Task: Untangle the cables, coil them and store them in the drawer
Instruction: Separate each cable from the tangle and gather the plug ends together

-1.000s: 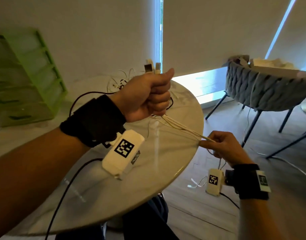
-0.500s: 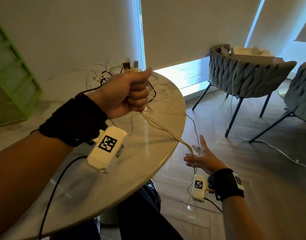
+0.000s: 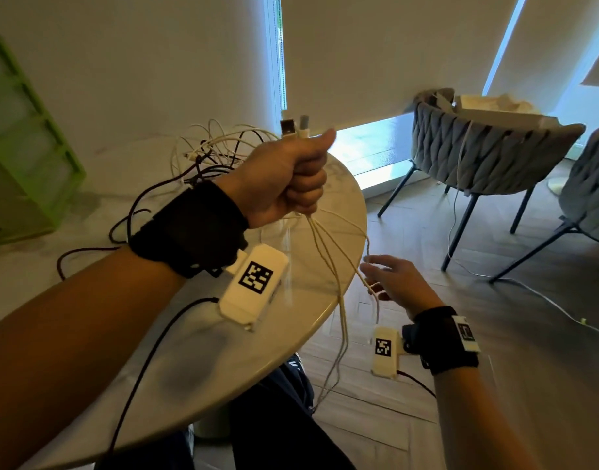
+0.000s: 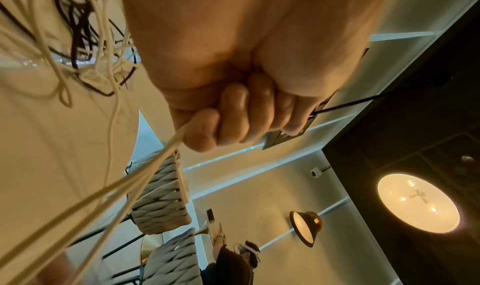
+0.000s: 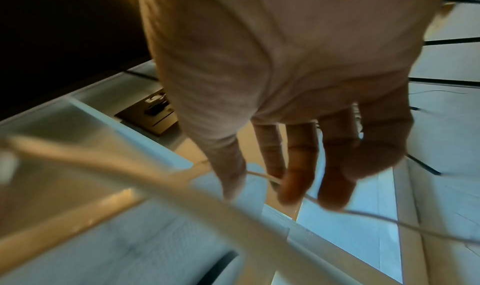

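My left hand [image 3: 293,174] is raised over the round table [image 3: 196,351] in a fist round a bundle of white cables [image 3: 328,262]. Their USB plugs [image 3: 294,126] stick up above the thumb. The strands fan down past the table edge toward the floor. In the left wrist view the curled fingers [image 4: 233,117] clamp the white cables [image 4: 124,189]. My right hand [image 3: 391,283] is lower, beside the table edge, fingers spread and straight among the hanging strands. A thin strand crosses its fingertips [image 5: 296,189]. A tangle of white and black cables [image 3: 210,154] lies on the table behind.
A green drawer unit [image 3: 23,147] stands at the far left of the table. Two grey woven chairs [image 3: 488,154] stand to the right on the wooden floor, with a white cable [image 3: 546,300] trailing across it. Another person [image 4: 233,262] is seen in the left wrist view.
My right hand let go of the pinched strands, dropped lower and opened, and now reaches back up among them. The left fist kept its grip on the bundle.
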Demonstrator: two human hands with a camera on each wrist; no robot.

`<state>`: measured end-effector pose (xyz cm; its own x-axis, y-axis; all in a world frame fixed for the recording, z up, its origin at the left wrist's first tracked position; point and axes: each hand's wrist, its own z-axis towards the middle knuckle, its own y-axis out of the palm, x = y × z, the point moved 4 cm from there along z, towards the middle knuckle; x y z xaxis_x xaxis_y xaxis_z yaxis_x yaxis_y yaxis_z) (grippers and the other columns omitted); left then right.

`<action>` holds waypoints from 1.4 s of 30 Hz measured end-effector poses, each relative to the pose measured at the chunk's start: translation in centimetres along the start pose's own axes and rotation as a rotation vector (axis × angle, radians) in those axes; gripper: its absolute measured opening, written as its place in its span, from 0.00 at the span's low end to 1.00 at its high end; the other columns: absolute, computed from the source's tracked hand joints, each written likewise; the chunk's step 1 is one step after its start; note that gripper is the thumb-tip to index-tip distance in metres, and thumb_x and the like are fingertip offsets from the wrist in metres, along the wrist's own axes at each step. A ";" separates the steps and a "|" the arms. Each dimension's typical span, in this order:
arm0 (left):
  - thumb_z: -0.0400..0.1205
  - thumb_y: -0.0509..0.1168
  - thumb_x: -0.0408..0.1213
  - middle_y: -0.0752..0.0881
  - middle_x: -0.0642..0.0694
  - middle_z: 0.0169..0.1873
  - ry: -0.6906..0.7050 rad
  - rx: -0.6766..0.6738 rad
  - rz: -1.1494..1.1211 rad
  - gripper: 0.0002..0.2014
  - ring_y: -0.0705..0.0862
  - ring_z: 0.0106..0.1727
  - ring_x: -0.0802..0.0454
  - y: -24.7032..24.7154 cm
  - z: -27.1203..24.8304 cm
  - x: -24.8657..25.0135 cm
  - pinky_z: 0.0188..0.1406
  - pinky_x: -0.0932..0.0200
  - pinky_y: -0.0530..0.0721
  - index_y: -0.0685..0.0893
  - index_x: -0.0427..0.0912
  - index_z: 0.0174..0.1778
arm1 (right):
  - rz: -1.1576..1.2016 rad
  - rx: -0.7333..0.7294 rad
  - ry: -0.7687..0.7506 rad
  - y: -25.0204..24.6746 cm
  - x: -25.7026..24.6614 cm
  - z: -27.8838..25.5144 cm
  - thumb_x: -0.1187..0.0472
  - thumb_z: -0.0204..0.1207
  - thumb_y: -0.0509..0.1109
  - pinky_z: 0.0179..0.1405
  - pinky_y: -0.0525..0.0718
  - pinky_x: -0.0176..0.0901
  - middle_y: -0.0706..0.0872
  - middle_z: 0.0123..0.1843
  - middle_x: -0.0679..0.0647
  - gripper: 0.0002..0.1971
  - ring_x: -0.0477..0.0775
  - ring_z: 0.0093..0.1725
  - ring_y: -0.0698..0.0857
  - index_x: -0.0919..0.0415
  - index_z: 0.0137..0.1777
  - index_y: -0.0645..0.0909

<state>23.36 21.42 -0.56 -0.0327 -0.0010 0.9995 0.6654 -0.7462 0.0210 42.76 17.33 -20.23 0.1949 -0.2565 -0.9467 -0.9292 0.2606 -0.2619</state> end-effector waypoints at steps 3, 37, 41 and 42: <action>0.87 0.54 0.49 0.56 0.50 0.16 0.005 -0.018 -0.002 0.28 0.54 0.19 0.53 0.5 0.3 -0.1 0.23 0.58 0.55 0.59 0.47 0.19 | 0.021 0.181 -0.097 -0.2 -0.6 0.8 0.55 0.82 0.65 0.23 0.74 0.34 0.83 0.27 0.55 0.13 0.49 0.24 0.80 0.62 0.42 0.85; 0.87 0.50 0.55 0.59 0.52 0.14 0.060 -0.065 -0.066 0.30 0.56 0.19 0.54 0.0 1.3 0.0 0.22 0.59 0.58 0.61 0.48 0.17 | -0.698 -0.022 0.101 -3.9 4.8 4.0 0.53 0.82 0.65 0.42 0.76 0.44 0.83 0.41 0.59 0.13 0.57 0.42 0.81 0.62 0.43 0.83; 0.86 0.52 0.55 0.60 0.52 0.15 0.057 -0.061 -0.052 0.29 0.55 0.20 0.52 -0.5 0.9 -0.6 0.24 0.57 0.58 0.60 0.47 0.19 | -0.855 -0.348 0.339 -3.4 6.3 2.4 0.59 0.70 0.79 0.60 0.81 0.53 0.84 0.58 0.52 0.15 0.53 0.57 0.82 0.48 0.55 0.81; 0.86 0.52 0.54 0.60 0.52 0.15 0.062 -0.053 -0.055 0.29 0.56 0.21 0.51 -0.7 0.8 -0.6 0.25 0.56 0.59 0.60 0.47 0.19 | -0.797 -0.405 0.305 -3.2 4.6 2.1 0.63 0.69 0.78 0.64 0.80 0.56 0.83 0.59 0.51 0.20 0.53 0.58 0.82 0.45 0.57 0.80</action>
<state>23.48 22.48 -1.17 -0.1156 0.0011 0.9933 0.6210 -0.7804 0.0731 47.33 17.28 -24.13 0.7821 -0.4674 -0.4122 -0.6075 -0.4244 -0.6714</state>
